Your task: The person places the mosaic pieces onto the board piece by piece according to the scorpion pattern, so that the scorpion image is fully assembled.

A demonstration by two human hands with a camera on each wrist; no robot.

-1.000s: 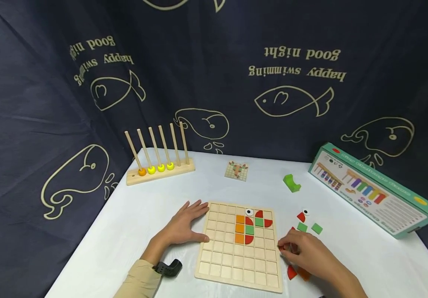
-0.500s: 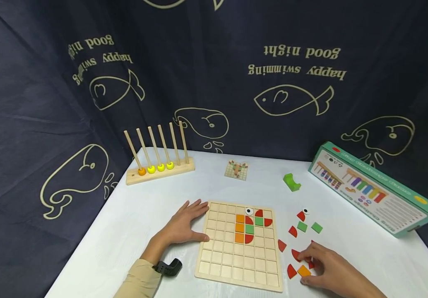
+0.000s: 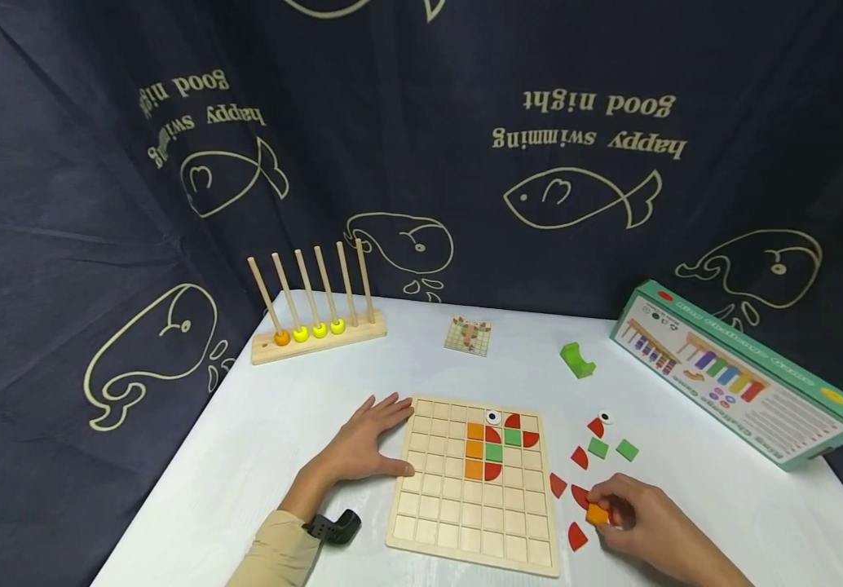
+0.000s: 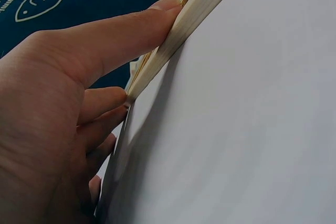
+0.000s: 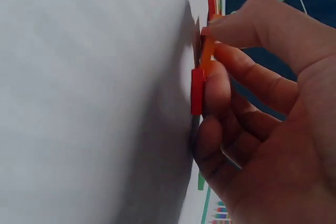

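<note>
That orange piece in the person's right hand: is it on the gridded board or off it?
Off. The right hand pinches the orange piece to the right of the gridded board, near loose red pieces.

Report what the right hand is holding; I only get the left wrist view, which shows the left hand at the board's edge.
Observer: The right hand pinches an orange square.
Operator: Now tell me where matching ones lie.
Observer: Three orange squares sit in one column of the board.
Operator: Find me any loose green ones too.
Observer: Two green squares lie on the table, to the right of the board in the head view.
</note>
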